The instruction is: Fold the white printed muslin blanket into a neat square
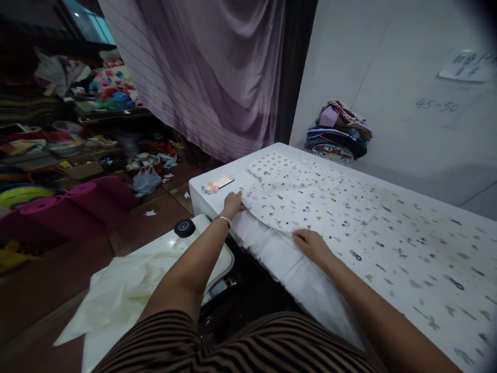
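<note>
Along the white table (240, 179), printed fabric (330, 202), lengthwise left-to-right

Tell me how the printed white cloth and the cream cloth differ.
The printed white cloth bears small scattered motifs; the cream cloth looks plain. The printed white cloth lies mostly flat over the long white table, while the cream cloth lies rumpled on the smaller white table, one corner past its edge. The left hand and right hand hold the printed white cloth's edge; neither holds the cream cloth. Both are pale.
</note>
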The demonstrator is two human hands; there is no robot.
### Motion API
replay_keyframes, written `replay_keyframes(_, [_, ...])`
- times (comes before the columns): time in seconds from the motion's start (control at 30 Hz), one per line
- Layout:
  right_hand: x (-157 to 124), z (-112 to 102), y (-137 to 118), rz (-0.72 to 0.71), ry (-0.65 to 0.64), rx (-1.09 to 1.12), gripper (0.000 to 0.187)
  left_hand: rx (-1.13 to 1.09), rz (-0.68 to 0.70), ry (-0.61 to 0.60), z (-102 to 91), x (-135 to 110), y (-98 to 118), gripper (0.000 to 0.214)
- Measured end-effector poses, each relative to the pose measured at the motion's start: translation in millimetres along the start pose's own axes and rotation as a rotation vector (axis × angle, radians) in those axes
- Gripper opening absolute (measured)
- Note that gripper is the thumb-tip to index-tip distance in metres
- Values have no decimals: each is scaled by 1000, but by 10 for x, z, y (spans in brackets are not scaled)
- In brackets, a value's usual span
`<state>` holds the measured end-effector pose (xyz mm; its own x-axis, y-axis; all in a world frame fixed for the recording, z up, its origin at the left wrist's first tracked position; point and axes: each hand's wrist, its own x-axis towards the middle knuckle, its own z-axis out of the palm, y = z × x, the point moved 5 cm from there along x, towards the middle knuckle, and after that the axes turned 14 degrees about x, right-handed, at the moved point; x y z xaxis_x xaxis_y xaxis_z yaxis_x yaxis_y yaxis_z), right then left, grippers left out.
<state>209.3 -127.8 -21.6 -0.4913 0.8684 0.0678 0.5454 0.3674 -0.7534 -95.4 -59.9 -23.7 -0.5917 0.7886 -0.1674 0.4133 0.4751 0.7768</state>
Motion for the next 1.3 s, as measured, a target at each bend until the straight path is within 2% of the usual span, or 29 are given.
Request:
replay_keyframes(0.13, [9,32,5,-71,45,-40,23,-68,53,-66,115,-429,-155,43])
replay_keyframes(0.2, [12,35,-4,-117,69,-26,22,-13,164,-40,151,-656,-173,35])
replay_keyframes(0.27, [12,19,-9,-141,118,-21,20,139,348,13,179,-881,-135,20])
replay_keyframes(0.33, [5,12,-14,-148,148,-41,19,316,586,4,255,-1095,-60,10])
replay_keyframes(0.43, [-24,39,-34,-144,131,-97,18,479,937,-97,419,-1356,50,13])
replay_keyframes(0.53, [-61,81,-60,-131,93,-165,18,617,1146,-110,526,-1470,136,16])
replay_keyframes(0.8, [-74,124,-85,-122,70,-288,18,841,1333,-138,686,-1438,271,20])
replay_keyframes(0.97, [-97,103,-129,-144,91,-316,19,843,1463,-143,591,-1486,251,20])
replay_keyframes(1.13, [-164,207,-211,-186,6,-414,18,792,1463,-143,484,-1514,131,22])
replay_keyframes(1.3, [-211,277,-278,-232,-17,-456,19,736,1380,-101,471,-1536,100,27])
